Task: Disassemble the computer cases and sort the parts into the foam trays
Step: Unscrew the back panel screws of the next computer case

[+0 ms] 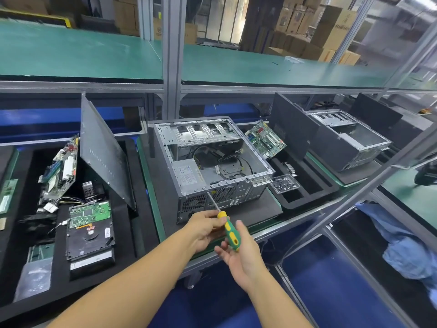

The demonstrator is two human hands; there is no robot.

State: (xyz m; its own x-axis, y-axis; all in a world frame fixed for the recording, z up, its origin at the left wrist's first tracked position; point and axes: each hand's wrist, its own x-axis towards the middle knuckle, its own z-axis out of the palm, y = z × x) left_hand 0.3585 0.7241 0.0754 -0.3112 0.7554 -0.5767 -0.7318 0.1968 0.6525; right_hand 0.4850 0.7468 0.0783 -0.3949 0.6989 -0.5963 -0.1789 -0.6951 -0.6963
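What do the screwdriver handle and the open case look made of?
Screwdriver handle: probably moulded plastic or rubber, green and yellow, faintly glossy. Open case: seemingly sheet metal, dull grey, with punched vents and folded edges.
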